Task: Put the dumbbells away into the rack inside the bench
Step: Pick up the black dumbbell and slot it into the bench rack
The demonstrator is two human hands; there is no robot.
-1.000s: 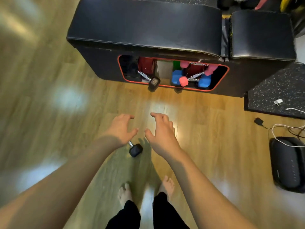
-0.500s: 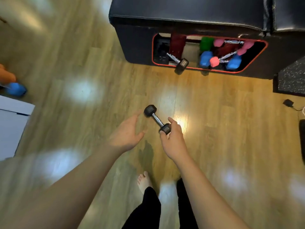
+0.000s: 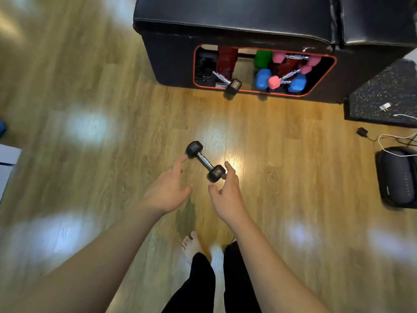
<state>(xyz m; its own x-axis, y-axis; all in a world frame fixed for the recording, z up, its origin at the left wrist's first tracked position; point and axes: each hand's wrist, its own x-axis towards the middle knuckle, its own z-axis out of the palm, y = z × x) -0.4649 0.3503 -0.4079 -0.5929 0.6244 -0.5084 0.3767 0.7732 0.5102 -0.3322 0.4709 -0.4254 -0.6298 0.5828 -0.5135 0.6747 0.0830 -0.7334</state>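
A black hex dumbbell (image 3: 205, 161) with a chrome handle lies slantwise over the wooden floor in front of me. My right hand (image 3: 226, 195) has its fingertips against the near head, fingers only loosely bent. My left hand (image 3: 168, 192) is spread open, its index fingertip just short of the far head. Whether the dumbbell rests on the floor or is lifted, I cannot tell. Ahead stands the black padded bench (image 3: 237, 16) with its red-rimmed rack opening (image 3: 316, 92). Inside are blue, pink, green and dark red dumbbells, and another black dumbbell (image 3: 232, 85) pokes out.
A speckled black mat (image 3: 383, 98) lies to the right of the bench, with a plug and white cables (image 3: 397, 137) on the floor. A dark rounded device (image 3: 397, 177) sits at the right edge. A white box corner (image 3: 6, 163) shows at the left. My bare feet (image 3: 191, 245) stand below.
The dumbbell was half hidden under my left hand near my feet; now it lies farther out between both hands' fingertips. The view has swung left and back slightly.
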